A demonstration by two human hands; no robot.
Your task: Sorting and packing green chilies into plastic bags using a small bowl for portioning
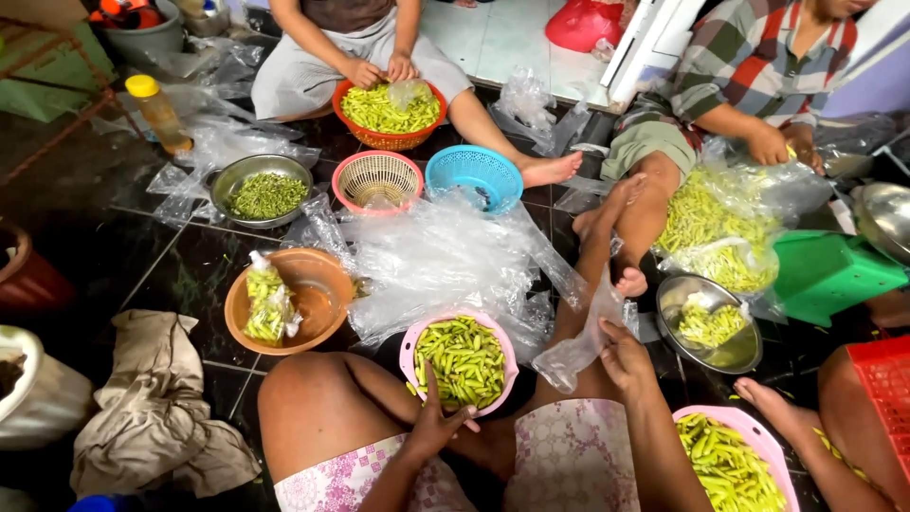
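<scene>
A bowl of chilies (461, 360) sits in the middle, between the person's knees. At nine o'clock from it is a bowl (318, 308) with a bag of chilies (267, 303) in it. At twelve o'clock lies a pile of plastic bags (445, 261), and behind that sit two empty baskets (379, 180) side by side. At three o'clock is a metal bowl (711, 322). At ten o'clock is a metal pan of stems (263, 192).

Soft, even daylight seems to come from the top, where the pale floor (502, 38) is brightest. The dark tiles (180, 265) stay dim, with glare on the plastic sheets (445, 256) and steel bowl (886, 218). Edges bend slightly; detail is somewhat soft throughout.
</scene>
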